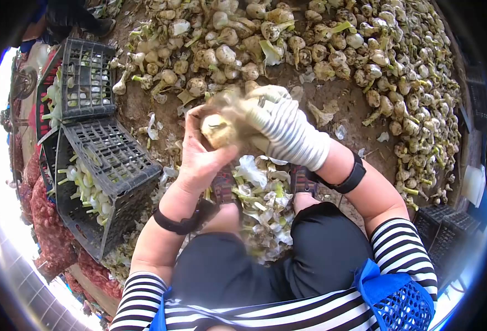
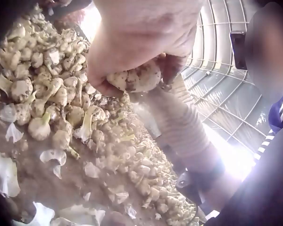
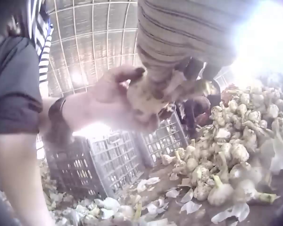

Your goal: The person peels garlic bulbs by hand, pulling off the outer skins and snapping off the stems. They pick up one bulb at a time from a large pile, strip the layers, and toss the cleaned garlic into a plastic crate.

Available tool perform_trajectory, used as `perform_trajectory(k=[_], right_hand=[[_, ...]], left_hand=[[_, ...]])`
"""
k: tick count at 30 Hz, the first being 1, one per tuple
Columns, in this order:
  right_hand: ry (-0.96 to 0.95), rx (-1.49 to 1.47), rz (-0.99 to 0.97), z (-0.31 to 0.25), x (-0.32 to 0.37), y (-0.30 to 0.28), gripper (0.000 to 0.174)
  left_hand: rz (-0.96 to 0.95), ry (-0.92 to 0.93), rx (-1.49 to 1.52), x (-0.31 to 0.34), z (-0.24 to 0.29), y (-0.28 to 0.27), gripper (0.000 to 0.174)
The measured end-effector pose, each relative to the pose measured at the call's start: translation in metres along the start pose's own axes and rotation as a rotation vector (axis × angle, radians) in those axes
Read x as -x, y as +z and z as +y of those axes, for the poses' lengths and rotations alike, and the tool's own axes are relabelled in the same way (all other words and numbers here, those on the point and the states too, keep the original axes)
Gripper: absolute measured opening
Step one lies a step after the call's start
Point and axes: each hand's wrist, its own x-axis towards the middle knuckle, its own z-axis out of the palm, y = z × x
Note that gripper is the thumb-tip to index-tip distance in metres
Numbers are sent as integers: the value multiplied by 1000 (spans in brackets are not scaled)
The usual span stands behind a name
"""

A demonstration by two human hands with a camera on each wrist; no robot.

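Head view: our bare left hand (image 1: 199,159) cups a pale, dirt-streaked garlic bulb (image 1: 218,131) above a heap of white peelings (image 1: 263,215). The striped-gloved right hand (image 1: 279,124) curls onto it. We judge a steady cradle best. Left wrist: the palm hides half the bulb. Right wrist: glare blurs the grip (tool or none, we cannot tell).

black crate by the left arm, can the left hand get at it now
Probably yes: the crate sits close beside the left hand, nothing blocking, though its fingers grip a garlic bulb.
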Motion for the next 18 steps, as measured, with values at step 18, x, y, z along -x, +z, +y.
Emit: perform_trajectory(k=[18], right_hand=[[233,49,236,40,-19,1,59]], left_hand=[[-16,-627,466,-49,11,9,55]])
